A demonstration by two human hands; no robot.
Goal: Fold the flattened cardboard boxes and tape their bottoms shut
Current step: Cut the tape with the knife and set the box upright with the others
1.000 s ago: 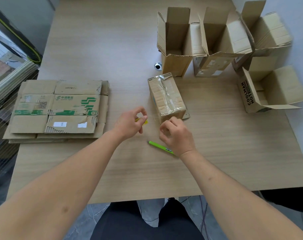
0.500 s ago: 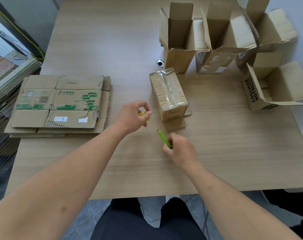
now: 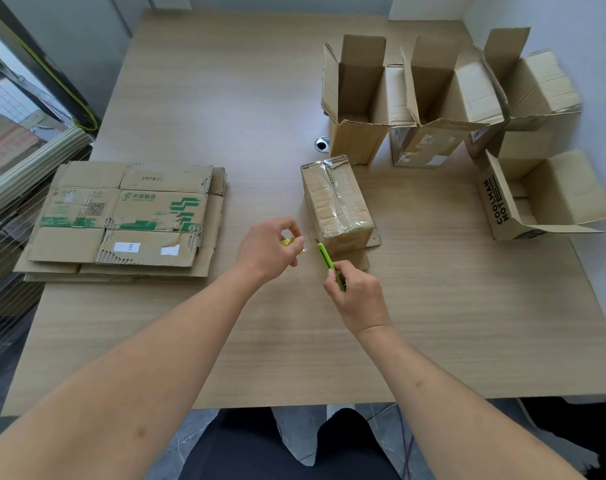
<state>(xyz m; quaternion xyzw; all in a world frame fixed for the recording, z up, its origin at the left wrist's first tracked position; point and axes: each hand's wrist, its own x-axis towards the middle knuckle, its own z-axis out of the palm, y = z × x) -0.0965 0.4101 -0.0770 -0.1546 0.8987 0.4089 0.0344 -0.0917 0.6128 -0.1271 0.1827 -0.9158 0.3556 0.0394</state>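
Note:
A small cardboard box (image 3: 336, 199) stands upside down mid-table, its bottom covered in clear tape. A strip of clear tape runs from its near left edge to a yellow tape roll (image 3: 288, 241), which my left hand (image 3: 268, 247) grips. My right hand (image 3: 355, 296) holds a green utility knife (image 3: 325, 259), its tip pointing up at the stretched tape beside the box. A stack of flattened cardboard boxes (image 3: 121, 220) lies to the left.
Several folded boxes stand open at the back right (image 3: 357, 102) (image 3: 433, 109), and one marked COOLMAN lies on its side (image 3: 537, 199). A round metal cable hole (image 3: 321, 144) sits behind the taped box. The wooden table (image 3: 467, 323) ends at a window on the left.
My right hand picked the green knife up off the table and raised its tip to the tape strip. My left hand kept the roll held out, left of the box.

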